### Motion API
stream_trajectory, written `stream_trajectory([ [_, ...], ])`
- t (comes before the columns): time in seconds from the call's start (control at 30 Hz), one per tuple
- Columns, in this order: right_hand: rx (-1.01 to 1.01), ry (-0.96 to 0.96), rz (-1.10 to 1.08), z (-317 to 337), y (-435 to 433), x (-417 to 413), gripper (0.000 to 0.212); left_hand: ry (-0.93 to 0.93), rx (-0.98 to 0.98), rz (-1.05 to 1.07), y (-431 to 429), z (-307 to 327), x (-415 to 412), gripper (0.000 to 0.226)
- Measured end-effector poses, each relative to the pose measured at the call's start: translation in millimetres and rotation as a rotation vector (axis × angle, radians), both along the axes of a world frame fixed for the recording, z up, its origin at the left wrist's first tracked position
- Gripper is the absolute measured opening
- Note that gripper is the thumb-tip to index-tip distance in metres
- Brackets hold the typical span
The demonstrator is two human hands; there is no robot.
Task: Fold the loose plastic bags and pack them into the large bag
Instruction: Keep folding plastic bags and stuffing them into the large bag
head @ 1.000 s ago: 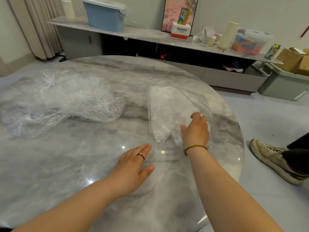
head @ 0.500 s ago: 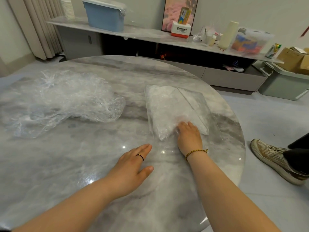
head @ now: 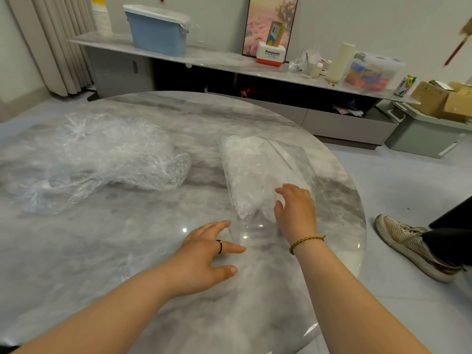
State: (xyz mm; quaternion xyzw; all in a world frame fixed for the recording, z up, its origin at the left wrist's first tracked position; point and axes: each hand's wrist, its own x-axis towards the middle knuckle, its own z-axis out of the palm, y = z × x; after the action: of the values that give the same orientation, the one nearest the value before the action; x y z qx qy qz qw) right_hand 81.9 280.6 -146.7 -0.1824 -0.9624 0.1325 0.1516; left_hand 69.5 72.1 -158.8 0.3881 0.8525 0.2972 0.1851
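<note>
A large clear bag (head: 255,172) lies flat on the right half of the round marble table (head: 115,251), with folded white plastic bags inside it. My right hand (head: 296,210) hovers over its near end, fingers loosely spread, holding nothing. My left hand (head: 207,256) rests flat on the table, its fingertips on the bag's transparent near edge. A heap of loose crumpled clear plastic bags (head: 97,159) lies on the left half of the table.
Behind the table runs a low marble shelf (head: 219,62) with a blue bin (head: 158,31), a white box and several containers. A grey crate (head: 424,131) with cardboard boxes stands at the right. Another person's shoe (head: 411,244) is on the floor, right of the table.
My right hand slid back along the large bag toward me, pressing it flat, and now lifts slightly with fingers spread. My left hand stays near the bag's near edge, fingers a little wider.
</note>
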Motion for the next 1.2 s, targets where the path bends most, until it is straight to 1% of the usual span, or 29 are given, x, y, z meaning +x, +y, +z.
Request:
stream_trajectory([
  [0.07,0.007,-0.004,-0.024,1.7,-1.7,4.9,0.036,0.003,0.000,0.005,-5.3,4.0,0.6,0.034],
  [0.13,-0.038,0.054,-0.013,4.7,-7.7,9.7,0.033,0.020,-0.013,0.019,-15.2,6.8,0.7,0.035],
  [0.23,-0.185,0.192,-0.033,10.6,-21.4,17.4,0.027,0.097,-0.046,0.064,-29.1,8.5,-3.1,0.037],
  [0.3,-0.313,0.300,-0.061,16.7,-36.2,21.2,0.024,0.178,-0.079,0.136,-43.9,13.0,-8.1,0.034],
  [0.37,-0.395,0.398,-0.067,22.1,-49.6,24.5,0.020,0.238,-0.108,0.244,-60.7,17.1,-13.1,0.034],
  [0.43,-0.382,0.468,-0.018,25.0,-64.7,22.4,0.017,0.283,-0.163,0.355,-80.9,18.3,-19.3,0.036],
  [0.5,-0.267,0.553,0.080,24.2,-79.8,16.1,0.014,0.304,-0.262,0.453,-98.2,16.6,-24.8,0.042],
  [0.57,-0.136,0.595,0.195,20.4,-97.8,5.0,0.013,0.289,-0.391,0.536,-115.1,13.3,-30.9,0.051],
  [0.67,-0.045,0.520,0.350,11.2,-126.5,-19.6,0.025,0.203,-0.505,0.592,-136.2,4.3,-41.6,0.065],
  [0.73,-0.006,0.428,0.442,9.6,-144.2,-34.7,0.024,0.143,-0.544,0.576,-146.4,-4.7,-44.7,0.069],
  [0.8,0.059,0.238,0.503,5.4,-159.3,-49.9,0.022,0.141,-0.570,0.548,-151.6,-12.7,-45.2,0.069],
  [0.87,0.054,0.014,0.528,-4.6,-166.8,-67.4,0.034,0.160,-0.584,0.525,-153.1,-18.0,-46.0,0.071],
  [0.9,0.043,-0.085,0.504,-7.7,-170.2,-74.5,0.038,0.157,-0.584,0.520,-152.5,-18.3,-46.3,0.075],
  [0.93,0.044,-0.114,0.478,-11.2,-173.3,-81.4,0.041,0.152,-0.586,0.517,-152.8,-19.7,-47.4,0.082],
  [1.03,0.094,-0.086,0.423,-20.7,-176.5,-101.2,0.044,0.132,-0.595,0.510,-153.9,-22.1,-50.3,0.100],
  [1.1,0.134,-0.101,0.383,-26.9,-177.2,-114.1,0.040,0.118,-0.611,0.515,-155.3,-25.0,-52.0,0.095],
  [1.13,0.197,-0.057,0.365,-28.9,-177.2,-118.0,0.034,0.124,-0.618,0.513,-155.2,-25.2,-52.5,0.092],
  [1.17,0.251,0.029,0.351,-30.8,-178.1,-121.3,0.027,0.125,-0.622,0.510,-155.1,-24.3,-52.6,0.090],
  [1.2,0.258,0.105,0.338,-32.3,-178.2,-123.1,0.028,0.126,-0.619,0.505,-155.0,-23.7,-52.7,0.093],
])
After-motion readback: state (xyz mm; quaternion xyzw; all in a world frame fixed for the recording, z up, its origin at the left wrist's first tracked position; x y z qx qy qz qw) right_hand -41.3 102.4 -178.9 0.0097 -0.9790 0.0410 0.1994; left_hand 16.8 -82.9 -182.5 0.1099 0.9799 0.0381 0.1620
